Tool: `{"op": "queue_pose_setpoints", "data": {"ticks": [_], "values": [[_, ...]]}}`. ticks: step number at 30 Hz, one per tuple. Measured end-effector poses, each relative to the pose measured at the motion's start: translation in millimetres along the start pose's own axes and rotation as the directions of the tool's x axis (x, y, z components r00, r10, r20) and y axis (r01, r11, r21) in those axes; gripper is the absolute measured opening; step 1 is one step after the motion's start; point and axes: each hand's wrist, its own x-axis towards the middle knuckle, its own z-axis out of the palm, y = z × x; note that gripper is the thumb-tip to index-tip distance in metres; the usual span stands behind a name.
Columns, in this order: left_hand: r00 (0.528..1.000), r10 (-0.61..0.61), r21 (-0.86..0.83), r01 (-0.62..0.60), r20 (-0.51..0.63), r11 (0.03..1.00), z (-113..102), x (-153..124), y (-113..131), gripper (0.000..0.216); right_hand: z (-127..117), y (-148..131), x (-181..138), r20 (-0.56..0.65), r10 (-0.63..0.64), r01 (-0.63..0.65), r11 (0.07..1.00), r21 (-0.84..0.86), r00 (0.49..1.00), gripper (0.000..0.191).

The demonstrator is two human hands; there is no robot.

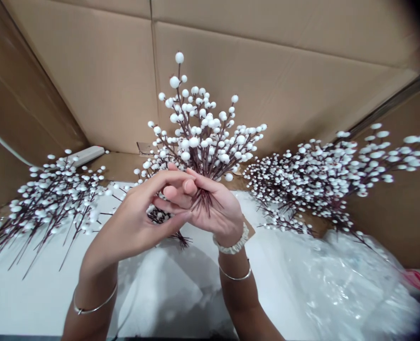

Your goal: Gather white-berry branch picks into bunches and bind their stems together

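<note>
A bunch of artificial white berry stems [206, 137] stands upright in my right hand [222, 208]. That hand is closed round the brown stems, whose cut ends fan out over the palm. My left hand [135, 218] meets it from the left, its thumb and fingers curled in towards the stems and touching my right hand. Overlapping fingers hide whether the left hand pinches anything. Behind and below the hands lies another bunch of berry stems [160, 215], partly covered by them.
Loose white berry stems [57, 199] lie on the left of the white surface [181, 293]. A larger heap of berry stems [309, 180] is at the right. Clear plastic wrapping [348, 284] spreads over the front right. Cardboard walls [266, 61] rise behind and beside. A pale block [87, 155] sits back left.
</note>
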Motion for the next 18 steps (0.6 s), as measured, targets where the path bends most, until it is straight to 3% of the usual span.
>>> {"op": "queue_pose_setpoints", "data": {"ticks": [11,18], "values": [[0.999,0.002,0.035,-0.001,-0.035,0.999,6.2,3.5,0.2,0.042,-8.7,-0.2,2.9,0.131,-0.008,0.001,0.999,0.054,0.991,0.054],[0.998,0.022,0.06,-0.018,-0.066,0.998,9.4,4.0,0.5,0.044,-1.9,-6.4,1.0,0.076,0.018,-0.026,0.994,0.105,0.997,0.054]]}}
